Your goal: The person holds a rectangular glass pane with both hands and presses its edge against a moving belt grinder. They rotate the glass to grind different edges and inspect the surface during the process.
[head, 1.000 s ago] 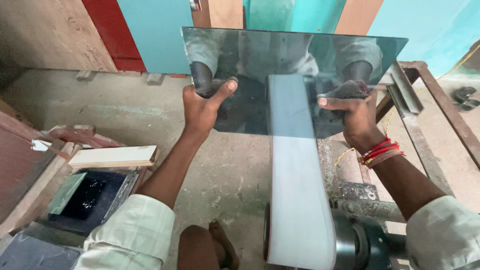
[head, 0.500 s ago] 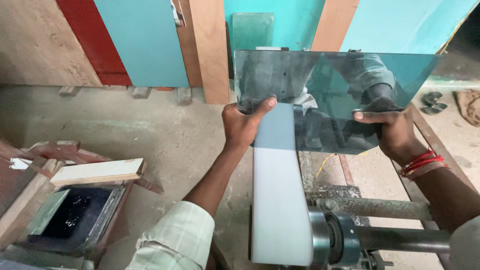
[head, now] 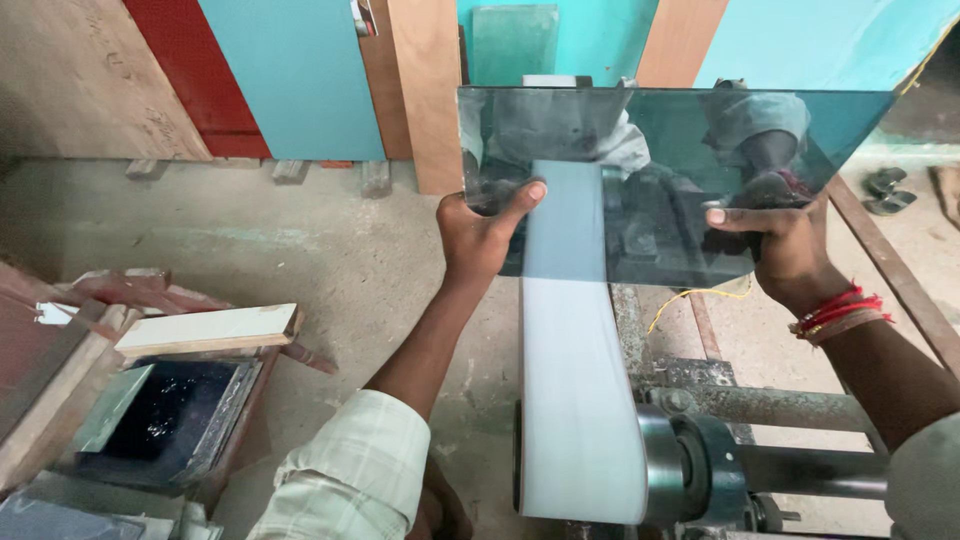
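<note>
Both hands grip a rectangular pane of tinted glass and hold it above the pale sanding belt of a belt machine. The left hand clasps the pane's left edge, thumb across the near face and fingers behind; the right hand, with red threads at the wrist, pinches the lower right part of the pane in the same way. The pane stands nearly upright, tilted a little toward the camera, its lower edge crossing the belt's width; whether that edge touches the belt or hangs just over it cannot be told from this view. The belt runs from under the glass toward the person and wraps around a metal drum on a shaft at the near end. As a judgement, the work of dressing the pane's edge on the belt is at an early or middle stage: the pane is lined up over the belt and firmly held, yet no finished edge can be made out, and the other edges remain to be presented. To the left, on the dusty concrete floor, a dark tray of liquid sits under a white board, well apart from the hands. Coloured panels lean against the far wall.
</note>
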